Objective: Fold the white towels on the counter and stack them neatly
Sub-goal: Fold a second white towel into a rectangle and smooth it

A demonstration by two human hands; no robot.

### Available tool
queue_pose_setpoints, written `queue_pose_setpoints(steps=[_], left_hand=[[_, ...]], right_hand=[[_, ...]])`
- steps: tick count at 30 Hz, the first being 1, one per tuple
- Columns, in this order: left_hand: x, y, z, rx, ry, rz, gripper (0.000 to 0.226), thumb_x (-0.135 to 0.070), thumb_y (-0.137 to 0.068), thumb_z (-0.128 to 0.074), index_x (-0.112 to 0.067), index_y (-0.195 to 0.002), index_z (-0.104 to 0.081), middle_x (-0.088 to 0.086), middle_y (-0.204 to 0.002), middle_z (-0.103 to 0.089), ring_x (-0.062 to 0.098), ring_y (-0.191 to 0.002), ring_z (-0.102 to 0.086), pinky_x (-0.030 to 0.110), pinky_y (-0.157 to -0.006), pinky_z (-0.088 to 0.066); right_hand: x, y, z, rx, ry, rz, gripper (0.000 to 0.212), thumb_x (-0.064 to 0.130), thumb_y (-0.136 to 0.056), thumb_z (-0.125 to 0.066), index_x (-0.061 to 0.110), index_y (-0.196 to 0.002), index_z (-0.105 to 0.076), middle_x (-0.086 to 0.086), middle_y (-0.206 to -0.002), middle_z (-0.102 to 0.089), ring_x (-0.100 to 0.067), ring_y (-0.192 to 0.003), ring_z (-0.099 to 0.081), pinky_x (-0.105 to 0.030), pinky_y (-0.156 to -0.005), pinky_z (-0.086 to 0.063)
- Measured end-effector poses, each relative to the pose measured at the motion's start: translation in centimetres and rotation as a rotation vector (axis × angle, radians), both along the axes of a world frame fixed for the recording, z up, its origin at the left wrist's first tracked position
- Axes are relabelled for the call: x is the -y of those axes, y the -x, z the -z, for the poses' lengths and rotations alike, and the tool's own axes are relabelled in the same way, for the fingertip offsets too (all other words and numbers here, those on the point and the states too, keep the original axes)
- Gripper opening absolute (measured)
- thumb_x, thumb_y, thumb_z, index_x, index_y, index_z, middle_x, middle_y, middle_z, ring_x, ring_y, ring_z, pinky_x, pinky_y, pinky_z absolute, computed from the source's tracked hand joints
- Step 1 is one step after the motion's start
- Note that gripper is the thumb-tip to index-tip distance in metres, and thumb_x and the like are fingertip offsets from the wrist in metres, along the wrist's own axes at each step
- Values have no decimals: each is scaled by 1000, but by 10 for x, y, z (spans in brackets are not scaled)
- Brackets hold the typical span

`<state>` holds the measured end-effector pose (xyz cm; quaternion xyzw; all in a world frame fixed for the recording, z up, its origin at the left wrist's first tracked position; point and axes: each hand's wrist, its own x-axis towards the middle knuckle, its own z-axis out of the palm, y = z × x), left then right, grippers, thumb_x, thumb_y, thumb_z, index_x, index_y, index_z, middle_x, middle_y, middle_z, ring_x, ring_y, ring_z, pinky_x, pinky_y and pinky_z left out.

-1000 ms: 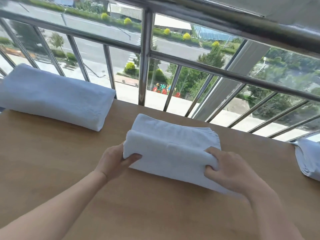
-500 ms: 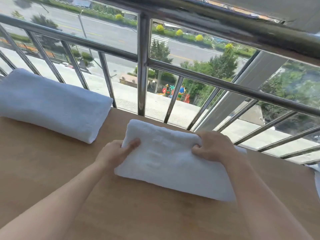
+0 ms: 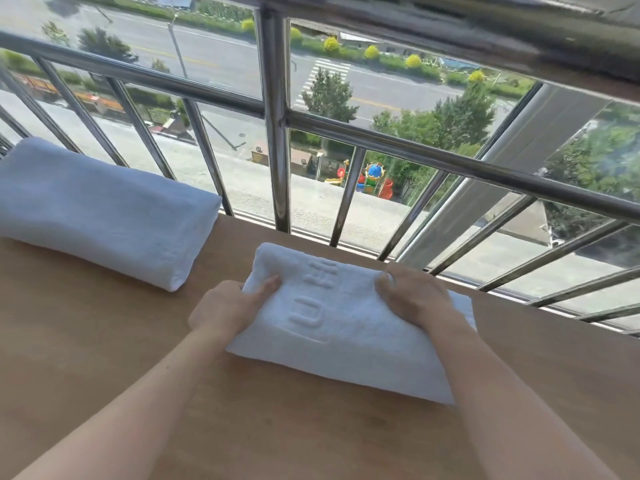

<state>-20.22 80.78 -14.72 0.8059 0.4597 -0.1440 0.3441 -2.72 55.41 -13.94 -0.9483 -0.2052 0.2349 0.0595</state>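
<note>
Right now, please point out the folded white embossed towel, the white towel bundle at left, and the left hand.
folded white embossed towel (image 3: 332, 329): head view, embossed top face
white towel bundle (image 3: 104, 216): head view, top face
left hand (image 3: 225, 306): head view, back

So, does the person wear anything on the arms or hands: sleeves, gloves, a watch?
Nothing shows. The left forearm and right forearm are bare to the picture's edge, no sleeves. The left hand and right hand have no gloves, watch or visible rings.

I am high up in a building. My counter (image 3: 104, 341) is by metal bars (image 3: 275, 133). Far below are a road (image 3: 214, 60), trees (image 3: 329, 95) and a playground (image 3: 370, 178).
</note>
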Motion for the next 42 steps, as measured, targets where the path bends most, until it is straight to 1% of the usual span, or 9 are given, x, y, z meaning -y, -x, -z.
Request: queue_pose_setpoints(steps=[4,8,11,14,16,19,28,36,42], left_hand=[[26,6,-7,314,-383,68,67,-66,-87,-56,-27,-139,-45,-1,-142,-50,25,-129,-48,45,-101,-40],[67,-4,-14,479,-474,599,62,-61,-94,-32,-34,-149,-41,-5,-166,-22,18,-154,-12,37,-122,-7],[82,-13,-10,299,-469,787,76,-69,-89,-5,-41,-158,-19,-6,-169,-4,17,-155,6,39,-125,6],[81,-18,-3,250,-503,788,74,-68,-89,1,-44,-159,-5,-7,-169,4,17,-155,11,38,-124,11],[81,-19,1,219,-506,793,69,-64,-92,1,-45,-158,1,-8,-169,9,16,-154,15,38,-123,13],[82,-21,4,191,-509,805,63,-57,-96,-3,-44,-157,7,-8,-168,13,16,-153,18,39,-123,14],[53,-7,7,249,-485,875,64,-57,-95,0,-44,-156,14,-10,-167,16,19,-152,22,37,-121,19],[54,-5,0,237,-452,863,62,-52,-100,-7,-40,-156,17,-8,-166,20,23,-152,24,41,-123,16],[55,-7,4,229,-456,886,58,-51,-102,-6,-49,-146,32,-5,-163,29,28,-150,28,46,-122,17]], right_hand=[[-3,-1,4,32,49,-15,72,73,-92,-7,33,-126,-55,-4,-131,-63,-27,-125,-54,-43,-99,-38],[-5,4,-1,81,63,-14,67,69,-97,-12,27,-127,-55,-6,-129,-64,-28,-124,-55,-42,-96,-36],[-9,18,-18,247,66,-16,51,56,-104,-24,20,-124,-54,-4,-125,-61,-27,-121,-54,-43,-98,-34],[-17,63,-28,560,-212,31,31,35,-100,-35,21,-112,-60,2,-108,-63,-26,-105,-59,-47,-96,-40],[-25,96,-23,419,-280,68,44,36,-100,-26,27,-133,-54,4,-134,-58,-24,-129,-50,-52,-111,-30],[-24,121,-1,269,-104,36,54,43,-105,-18,35,-158,-19,6,-168,-13,-23,-155,-6,-52,-123,5],[23,113,11,337,-48,217,64,57,-97,-7,40,-159,-15,3,-169,-6,-19,-155,-2,-39,-125,4],[41,104,-5,180,132,502,55,45,-106,-9,37,-159,4,1,-168,13,-24,-155,13,-50,-122,14],[-31,126,-2,271,-65,91,59,57,-99,-3,47,-157,5,9,-168,9,-21,-155,14,-50,-120,20]])
